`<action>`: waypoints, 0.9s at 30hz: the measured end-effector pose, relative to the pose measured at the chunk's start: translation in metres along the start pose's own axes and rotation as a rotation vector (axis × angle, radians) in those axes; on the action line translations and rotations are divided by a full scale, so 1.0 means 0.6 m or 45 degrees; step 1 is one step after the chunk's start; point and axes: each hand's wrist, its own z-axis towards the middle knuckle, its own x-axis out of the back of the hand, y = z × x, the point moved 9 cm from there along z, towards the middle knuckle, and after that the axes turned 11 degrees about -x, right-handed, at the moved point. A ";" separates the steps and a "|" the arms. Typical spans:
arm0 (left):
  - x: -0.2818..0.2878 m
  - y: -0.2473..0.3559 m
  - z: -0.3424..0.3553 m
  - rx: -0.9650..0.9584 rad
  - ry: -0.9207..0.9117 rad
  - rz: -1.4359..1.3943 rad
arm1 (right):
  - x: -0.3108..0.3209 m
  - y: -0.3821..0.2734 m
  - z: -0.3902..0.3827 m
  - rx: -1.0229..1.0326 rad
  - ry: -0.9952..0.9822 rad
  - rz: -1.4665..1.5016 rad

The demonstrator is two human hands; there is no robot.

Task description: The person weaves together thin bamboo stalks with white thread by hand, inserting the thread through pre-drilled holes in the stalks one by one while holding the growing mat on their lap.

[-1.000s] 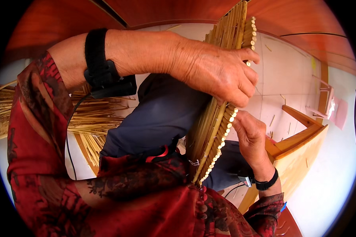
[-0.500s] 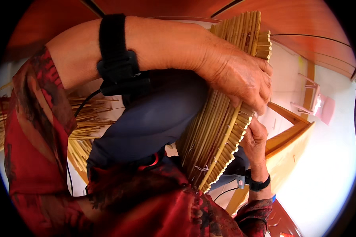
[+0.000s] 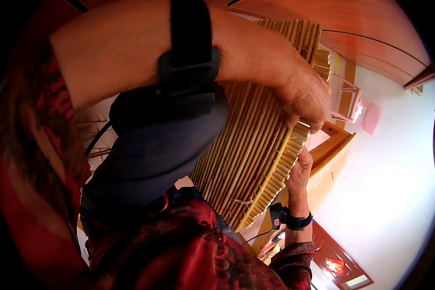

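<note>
A mat of straw-coloured stalks (image 3: 241,150), bound side by side, stands slanted in front of me against my dark-trousered leg. Its right edge shows a row of cut stalk ends. My left hand (image 3: 304,96) reaches over from the upper left and is closed on that edge, thumb on the mat's face and fingers curled over the rim. Lower down, my right hand (image 3: 300,169) grips the same edge from the outer side; some of its fingers are hidden behind the stalks. A small loop of pale thread (image 3: 244,202) sits near the mat's lower corner.
Loose stalks (image 3: 95,130) lie on the left beyond my leg (image 3: 154,150). A wooden frame-like piece of furniture (image 3: 331,145) stands to the right, with a pink chair (image 3: 370,117) farther off. A black cable (image 3: 97,137) hangs from my left wrist strap (image 3: 191,63).
The mat has turned so that more of its broad face shows. My left forearm has come closer and farther right; my right hand has shifted slightly left and down with the edge.
</note>
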 end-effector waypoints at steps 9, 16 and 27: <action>-0.003 -0.001 0.003 -0.047 0.030 0.011 | 0.006 0.018 -0.002 -0.048 -0.053 0.062; -0.008 0.002 0.000 0.036 -0.012 0.012 | 0.002 0.011 0.000 -0.028 -0.038 0.073; 0.007 0.032 -0.015 -0.088 0.141 0.138 | -0.013 -0.009 0.004 0.113 -0.032 -0.149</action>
